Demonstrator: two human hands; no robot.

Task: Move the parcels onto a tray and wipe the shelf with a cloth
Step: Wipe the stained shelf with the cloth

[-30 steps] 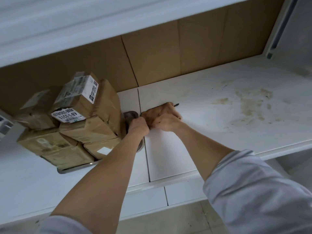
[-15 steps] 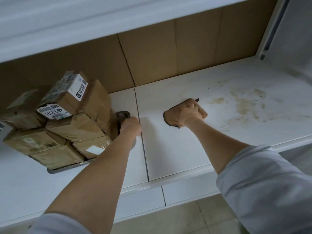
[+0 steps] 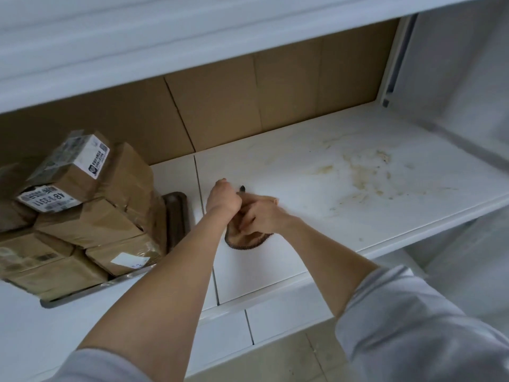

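Several brown cardboard parcels [image 3: 91,216] with white labels are stacked on a metal tray [image 3: 176,216] at the left of the white shelf [image 3: 316,166]. A tan cloth with a dark stitched edge [image 3: 245,239] lies bunched on the shelf just right of the tray. My right hand [image 3: 261,216] presses on it with fingers closed into the fabric. My left hand [image 3: 224,198] is a fist at the cloth's far end, beside a small dark tab [image 3: 242,188]; whether it grips the cloth I cannot tell.
Yellow-brown stains [image 3: 360,172] spread over the right half of the shelf. A cardboard back panel [image 3: 248,106] closes the rear. Another white shelf [image 3: 165,37] hangs close overhead, and a white side wall [image 3: 454,106] bounds the right.
My right hand has pulled the cloth back left from mid-shelf toward the tray. My left hand has left the tray's edge and come up against the cloth.
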